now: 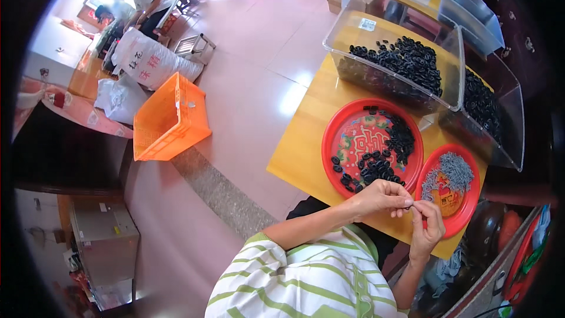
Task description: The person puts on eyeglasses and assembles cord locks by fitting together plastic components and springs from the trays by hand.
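A dark piece [408, 207] sits between left fingers [398, 201] and right fingers [426, 207]

Black pieces [401, 141] on red tray [326, 147]

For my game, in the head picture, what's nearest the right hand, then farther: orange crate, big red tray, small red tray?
1. Small red tray: beside the right hand.
2. Big red tray: left of the small one.
3. Orange crate: far over left.
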